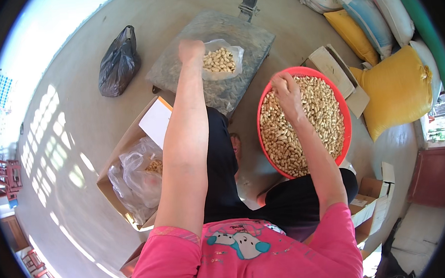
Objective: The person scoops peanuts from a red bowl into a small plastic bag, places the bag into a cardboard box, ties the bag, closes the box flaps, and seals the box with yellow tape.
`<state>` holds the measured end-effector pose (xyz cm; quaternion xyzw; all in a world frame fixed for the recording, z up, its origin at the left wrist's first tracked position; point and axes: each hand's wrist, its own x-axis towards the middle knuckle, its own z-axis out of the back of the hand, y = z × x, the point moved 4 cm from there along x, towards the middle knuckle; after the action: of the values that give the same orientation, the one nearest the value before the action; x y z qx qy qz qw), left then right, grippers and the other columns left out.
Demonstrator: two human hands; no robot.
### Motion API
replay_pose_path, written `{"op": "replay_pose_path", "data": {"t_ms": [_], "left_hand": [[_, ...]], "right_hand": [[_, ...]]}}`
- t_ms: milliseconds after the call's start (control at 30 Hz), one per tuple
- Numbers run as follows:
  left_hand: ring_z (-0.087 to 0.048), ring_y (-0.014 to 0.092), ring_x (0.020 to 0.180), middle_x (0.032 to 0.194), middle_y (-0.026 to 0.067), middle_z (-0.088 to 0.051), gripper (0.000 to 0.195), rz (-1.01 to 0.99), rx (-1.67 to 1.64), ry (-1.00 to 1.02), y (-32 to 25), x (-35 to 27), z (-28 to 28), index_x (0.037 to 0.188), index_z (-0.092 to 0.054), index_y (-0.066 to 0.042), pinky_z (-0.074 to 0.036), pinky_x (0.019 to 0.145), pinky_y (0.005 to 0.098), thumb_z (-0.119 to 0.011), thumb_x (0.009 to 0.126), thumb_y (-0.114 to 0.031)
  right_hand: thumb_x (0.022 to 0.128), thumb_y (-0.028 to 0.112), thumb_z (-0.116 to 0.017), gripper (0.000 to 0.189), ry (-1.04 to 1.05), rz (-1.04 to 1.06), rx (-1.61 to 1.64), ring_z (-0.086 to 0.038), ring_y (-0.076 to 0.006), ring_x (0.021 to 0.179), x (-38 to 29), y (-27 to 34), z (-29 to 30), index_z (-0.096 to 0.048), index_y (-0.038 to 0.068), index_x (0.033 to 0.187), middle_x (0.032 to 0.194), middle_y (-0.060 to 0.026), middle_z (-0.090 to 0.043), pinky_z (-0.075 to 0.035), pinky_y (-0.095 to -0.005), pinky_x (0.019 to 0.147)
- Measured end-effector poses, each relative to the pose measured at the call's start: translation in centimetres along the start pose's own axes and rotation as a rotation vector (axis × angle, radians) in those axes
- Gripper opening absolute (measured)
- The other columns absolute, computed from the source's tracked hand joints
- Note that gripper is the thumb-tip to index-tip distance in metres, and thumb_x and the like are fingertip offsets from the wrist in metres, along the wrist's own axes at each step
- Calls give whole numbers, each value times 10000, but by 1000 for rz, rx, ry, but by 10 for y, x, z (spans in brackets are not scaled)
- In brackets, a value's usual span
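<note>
A clear plastic bag (218,75) stands with its mouth spread on a platform scale (235,35), and unshelled peanuts (219,60) lie inside it. My left hand (191,51), slightly blurred, is closed at the bag's left rim and appears to grip the plastic. To the right, a red plastic basket (348,125) is full of unshelled peanuts (316,110). Over its upper left part is my right hand (286,88), back up and fingers curled down near the rim. Whether peanuts are in those fingers is hidden.
At my left, a cardboard box (113,166) contains plastic bags (136,171) with some peanuts. Beyond it sits a tied black plastic bag (119,63). Stuffed sacks (399,90) and folded cardboard (331,71) flank the basket. More cardboard boxes (371,202) stand at lower right.
</note>
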<state>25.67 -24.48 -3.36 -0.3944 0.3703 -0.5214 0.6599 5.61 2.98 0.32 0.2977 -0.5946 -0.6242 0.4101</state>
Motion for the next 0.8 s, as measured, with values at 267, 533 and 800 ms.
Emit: {"op": "replay_pose_path", "data": {"t_ms": [267,533,800], "left_hand": [[-645,397,984,952,277,-666,225,-3,-21,-19,-31,-45,26,890,-664,66,-495,847,430,-577,739,-77],[-619,394,1028,1000,277,-648,241,42,-33,36,-27,-34,18,944,-619,60,-475,878,427,-578,753,-83],[-585,401,1104,1124,275,-614,422,48,-54,89,24,28,3,1118,-560,62,-455,959,428,-622,751,-138]], "right_hand": [[921,313,-533,334,81,21,-157,-601,-231,775,115,1,-137,-610,24,1070,930,-107,-661,-486,-335,669],[918,366,-479,419,101,184,-463,-599,-364,1044,137,-36,-140,-607,26,1126,1072,-223,-644,-498,-414,828],[919,180,-535,218,196,255,-449,-627,-223,752,38,19,-67,-615,28,1054,806,-131,-637,-496,-332,703]]}}
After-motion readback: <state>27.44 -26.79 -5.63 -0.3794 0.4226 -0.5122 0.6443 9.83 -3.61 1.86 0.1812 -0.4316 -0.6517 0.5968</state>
